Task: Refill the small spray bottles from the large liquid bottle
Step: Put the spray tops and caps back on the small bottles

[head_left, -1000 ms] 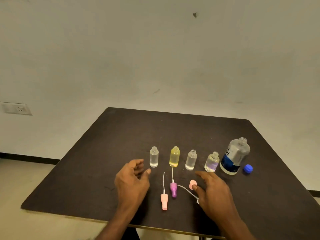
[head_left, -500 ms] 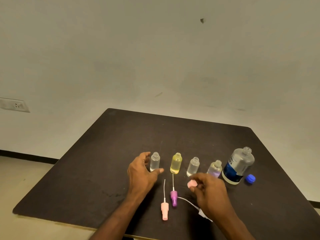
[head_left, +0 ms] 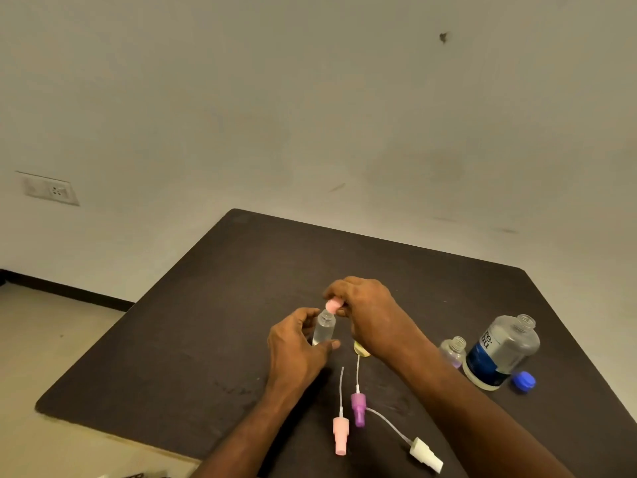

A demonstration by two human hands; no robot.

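Table (head_left: 179, 367): dark; near edge cut off.
Large bottle (head_left: 501, 350): one, uncapped, far right.
Right hand (head_left: 365, 308): pinches pink sprayer head (head_left: 333, 305) over clear bottle (head_left: 324, 331); forearm hides yellow bottle (head_left: 361, 349), base showing.
Left hand (head_left: 296, 346): grips clear bottle.
Loose sprayers: three, tubes attached.

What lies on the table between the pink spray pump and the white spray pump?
In the head view, the purple spray pump lies between the pink spray pump and the white spray pump, whose thin tube runs towards it.
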